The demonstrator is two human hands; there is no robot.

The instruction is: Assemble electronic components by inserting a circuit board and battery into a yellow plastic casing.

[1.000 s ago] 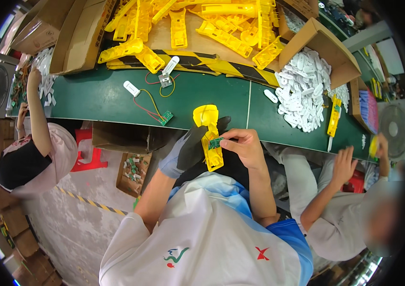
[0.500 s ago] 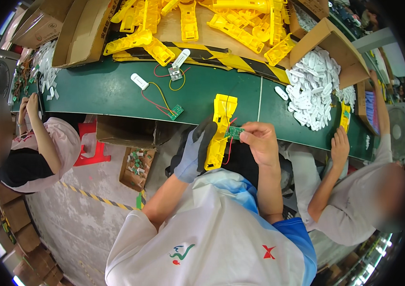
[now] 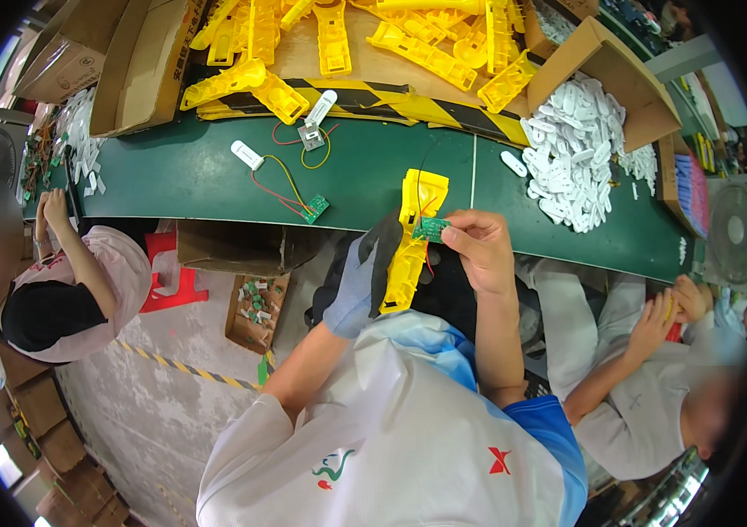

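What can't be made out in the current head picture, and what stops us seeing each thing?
All in the head view:
Yellow plastic part, left edge: partly hidden by the gloved left hand.
Green circuit board, right end: covered by the right hand.
Heap of yellow parts, far side: cut off by the picture's upper edge.
Small pieces in the floor carton: too small to identify singly.

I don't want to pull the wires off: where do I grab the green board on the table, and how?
Probably pinch the loose board by its right edge, coming from the right. The red and yellow wires meet it on its left, so the right looks free. The right hand pinches the held board by the right end.
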